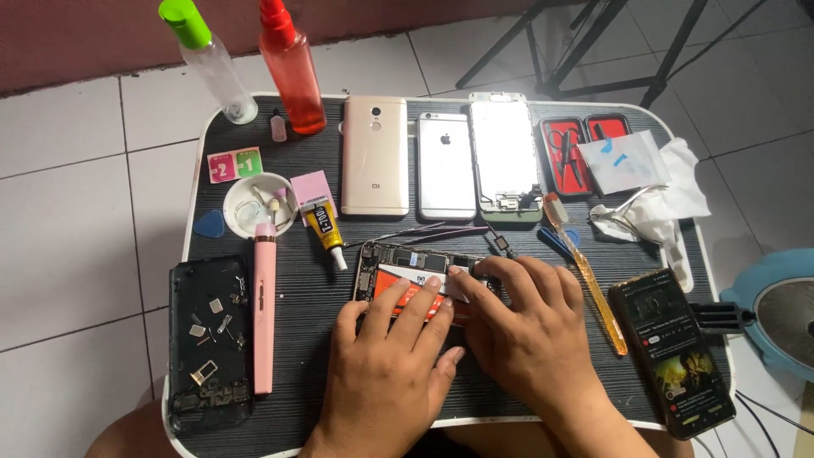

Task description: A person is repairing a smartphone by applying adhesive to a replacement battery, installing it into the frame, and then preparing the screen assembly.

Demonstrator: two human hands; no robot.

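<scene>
- Looking down from the head view: the left hand [386, 356] lies flat, fingers spread and pressing on the opened phone body with bare circuit boards and an orange-and-white battery [407, 276], which sits at the near middle of the dark ribbed tray table [475, 373] — likely to keep it steady.
- The right hand [530, 326] rests beside it, fingertips pinching at the battery's right end; whether it grips anything, I cannot tell.
- Nearby — thin tweezers [424, 233] just beyond the phone, a small glue tube [325, 231], a pink pen-shaped tool [264, 305], a yellow toothbrush [585, 271] close to the right wrist.
- A lit black smartphone [674, 352] lies on the right edge.
</scene>
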